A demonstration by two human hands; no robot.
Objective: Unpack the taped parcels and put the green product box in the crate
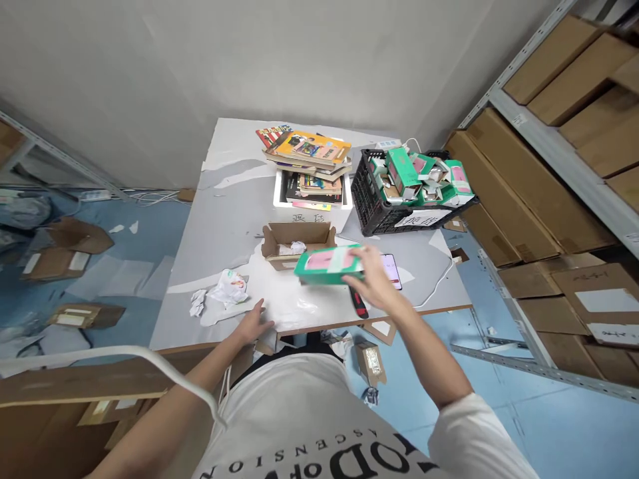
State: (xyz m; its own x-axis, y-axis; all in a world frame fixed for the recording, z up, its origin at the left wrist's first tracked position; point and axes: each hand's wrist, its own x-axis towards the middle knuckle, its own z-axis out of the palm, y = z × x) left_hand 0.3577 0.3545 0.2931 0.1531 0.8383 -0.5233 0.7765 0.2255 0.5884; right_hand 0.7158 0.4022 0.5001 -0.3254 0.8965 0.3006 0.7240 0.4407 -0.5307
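My right hand (368,274) grips the right end of a long green box (324,265) with a pink panel, raised over the front of the table. Behind its left end sits an open brown cardboard box (298,233) with crumpled white paper (292,248) inside. My left hand (252,322) rests at the table's front edge with fingers apart, holding nothing. Just left of it lie more crumpled paper and a printed white wrapper (228,287). Under my right hand are a red and black tool (358,303), partly covered, and a phone (392,271) with a lit screen.
A white bin (313,214) heaped with books (314,148) stands at the back. Beside it, a black crate (369,211) overflows with green boxes. Shelves with cardboard cartons (519,179) rise on the right. Cartons and packing scraps litter the blue floor; a white cable (442,283) crosses the table's right side.
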